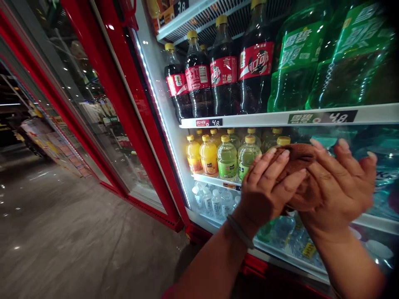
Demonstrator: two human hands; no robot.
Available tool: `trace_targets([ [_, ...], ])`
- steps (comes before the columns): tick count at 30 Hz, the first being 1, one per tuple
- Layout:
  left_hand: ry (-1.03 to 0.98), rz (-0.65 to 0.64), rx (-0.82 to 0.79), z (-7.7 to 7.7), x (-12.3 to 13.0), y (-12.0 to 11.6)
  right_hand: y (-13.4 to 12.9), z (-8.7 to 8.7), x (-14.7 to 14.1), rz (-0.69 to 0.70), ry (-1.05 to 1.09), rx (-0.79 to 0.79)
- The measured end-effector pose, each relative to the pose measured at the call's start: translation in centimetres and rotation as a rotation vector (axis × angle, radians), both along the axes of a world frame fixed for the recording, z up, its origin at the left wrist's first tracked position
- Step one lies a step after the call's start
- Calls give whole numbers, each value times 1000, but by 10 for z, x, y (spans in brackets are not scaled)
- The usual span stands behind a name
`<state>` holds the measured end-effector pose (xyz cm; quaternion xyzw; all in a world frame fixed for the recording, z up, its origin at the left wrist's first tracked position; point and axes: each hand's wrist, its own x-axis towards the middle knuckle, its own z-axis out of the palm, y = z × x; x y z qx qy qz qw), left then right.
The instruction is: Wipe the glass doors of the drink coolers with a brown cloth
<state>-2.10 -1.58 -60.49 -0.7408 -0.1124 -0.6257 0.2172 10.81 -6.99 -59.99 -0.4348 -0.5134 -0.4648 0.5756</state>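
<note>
A bunched, folded brown cloth point(301, 187) is between my two hands, in front of the open drinks fridge. My left hand point(264, 182) lies over its left side, the fingers bent and pressed onto the fabric. Against the right side is my right hand point(343, 187), palm turned up and fingertips raised, with the cloth resting against the palm and thumb side. Behind the cloth, small bottles of green drink point(227, 158) and orange drink point(208, 154) stand on the middle shelf, partly hidden by my hands.
Large cola bottles point(255, 62) and green soda bottles point(296, 62) fill the shelf above, behind a white price rail point(268, 119). Clear water bottles point(216, 201) stand lower down. To the left is a red-framed glass door point(131, 124), beside the grey floor point(77, 232).
</note>
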Motion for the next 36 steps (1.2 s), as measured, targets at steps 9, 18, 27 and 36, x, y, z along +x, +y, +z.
trace_targets([
  [9, -362, 231, -431, 7, -41, 27, -5, 3, -7, -84, -22, -108],
  [18, -220, 249, -543, -20, -86, 37, -14, -3, 0, -148, -148, -218],
  [27, -255, 142, -431, -46, -35, 7, -5, -17, -10, -182, -87, -281],
  [36, -325, 187, -390, -30, -55, 40, 12, -39, -31, -222, -132, -238],
])
